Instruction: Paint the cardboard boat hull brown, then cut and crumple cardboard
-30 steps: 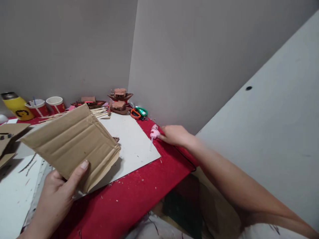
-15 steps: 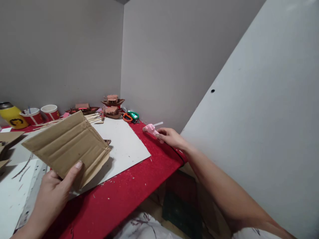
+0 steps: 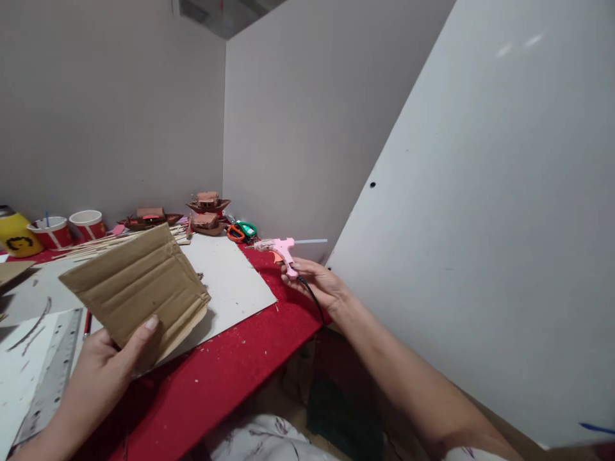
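My left hand grips a folded piece of brown corrugated cardboard by its lower edge, thumb on top, and holds it tilted above the table. My right hand is closed round the handle of a pink hot glue gun, lifted just over the red table top near the right wall. A clear glue stick juts from the gun's back and its black cord runs down past my wrist.
A white sheet lies under the cardboard, with a metal ruler at the left. At the back stand two red cups, a yellow bottle, wooden sticks, small brown model boats and orange and green scissors. A white panel walls off the right.
My right hand has picked the glue gun up off the red table and turned it so the nozzle points left. The cardboard stays in my left hand. The camera has tilted up.
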`<control>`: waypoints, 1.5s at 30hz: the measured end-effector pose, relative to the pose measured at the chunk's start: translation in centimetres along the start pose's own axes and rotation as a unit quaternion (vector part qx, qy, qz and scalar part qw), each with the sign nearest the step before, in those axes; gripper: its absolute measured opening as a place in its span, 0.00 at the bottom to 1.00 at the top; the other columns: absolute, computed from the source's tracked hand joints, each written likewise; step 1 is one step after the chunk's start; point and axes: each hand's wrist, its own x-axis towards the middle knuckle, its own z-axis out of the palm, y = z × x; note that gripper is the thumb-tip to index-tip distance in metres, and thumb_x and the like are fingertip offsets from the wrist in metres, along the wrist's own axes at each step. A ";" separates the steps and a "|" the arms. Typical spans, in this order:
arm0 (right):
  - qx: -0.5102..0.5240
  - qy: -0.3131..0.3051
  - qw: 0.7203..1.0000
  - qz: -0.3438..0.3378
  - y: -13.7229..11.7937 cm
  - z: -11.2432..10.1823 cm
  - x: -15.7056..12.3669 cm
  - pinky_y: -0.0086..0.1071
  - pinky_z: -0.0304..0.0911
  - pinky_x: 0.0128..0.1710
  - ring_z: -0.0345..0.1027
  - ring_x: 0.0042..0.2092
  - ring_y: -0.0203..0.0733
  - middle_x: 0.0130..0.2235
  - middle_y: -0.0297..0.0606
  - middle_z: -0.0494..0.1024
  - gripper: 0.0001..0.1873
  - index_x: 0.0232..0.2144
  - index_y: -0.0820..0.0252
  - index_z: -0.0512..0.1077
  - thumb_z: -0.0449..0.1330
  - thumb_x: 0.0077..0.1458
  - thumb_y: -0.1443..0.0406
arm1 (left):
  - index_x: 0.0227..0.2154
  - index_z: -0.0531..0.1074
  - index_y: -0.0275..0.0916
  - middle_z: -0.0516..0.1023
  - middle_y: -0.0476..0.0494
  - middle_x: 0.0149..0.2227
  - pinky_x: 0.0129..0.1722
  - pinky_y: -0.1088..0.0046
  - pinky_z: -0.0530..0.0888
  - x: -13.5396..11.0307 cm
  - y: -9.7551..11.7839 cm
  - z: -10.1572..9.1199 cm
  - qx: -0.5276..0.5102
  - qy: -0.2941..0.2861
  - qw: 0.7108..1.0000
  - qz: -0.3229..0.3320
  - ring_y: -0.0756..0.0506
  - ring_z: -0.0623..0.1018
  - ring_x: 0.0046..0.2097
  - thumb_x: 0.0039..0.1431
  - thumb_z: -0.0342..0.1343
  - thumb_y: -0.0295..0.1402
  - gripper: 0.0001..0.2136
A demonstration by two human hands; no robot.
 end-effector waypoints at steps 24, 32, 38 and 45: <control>0.085 0.097 0.987 -0.099 0.8 3.0 0.1 0.35 0.79 0.40 0.80 0.41 0.44 0.39 0.39 0.84 0.19 0.39 0.59 0.80 0.74 0.43 0.62 | 0.33 0.83 0.39 0.87 0.45 0.38 0.39 0.67 0.83 1.1 -1.3 0.0 0.001 0.019 0.997 -0.078 0.35 0.85 0.41 0.36 0.71 0.54 0.25; 0.084 0.125 0.981 -0.124 1.4 3.6 0.9 0.37 0.79 0.40 0.81 0.39 0.44 0.36 0.37 0.85 0.19 0.41 0.57 0.81 0.74 0.44 0.61 | 0.34 0.84 0.39 0.86 0.44 0.42 0.39 0.73 0.82 1.4 -1.9 0.1 -0.019 0.034 0.989 -0.140 0.38 0.84 0.43 0.26 0.70 0.56 0.31; 0.090 0.147 0.975 -0.141 1.5 3.4 1.0 0.38 0.80 0.42 0.80 0.43 0.45 0.41 0.35 0.84 0.22 0.43 0.56 0.80 0.75 0.43 0.61 | 0.26 0.83 0.38 0.87 0.43 0.33 0.36 0.72 0.82 1.2 -0.5 0.3 0.009 0.040 0.987 -0.156 0.37 0.85 0.38 0.19 0.69 0.59 0.32; 0.095 0.152 0.977 -0.112 1.7 2.1 1.4 0.38 0.79 0.44 0.80 0.46 0.45 0.41 0.35 0.85 0.19 0.41 0.55 0.80 0.74 0.45 0.63 | 0.27 0.83 0.41 0.87 0.47 0.34 0.32 0.69 0.83 1.5 -2.5 -0.1 0.053 0.054 0.990 -0.117 0.37 0.85 0.36 0.26 0.68 0.60 0.29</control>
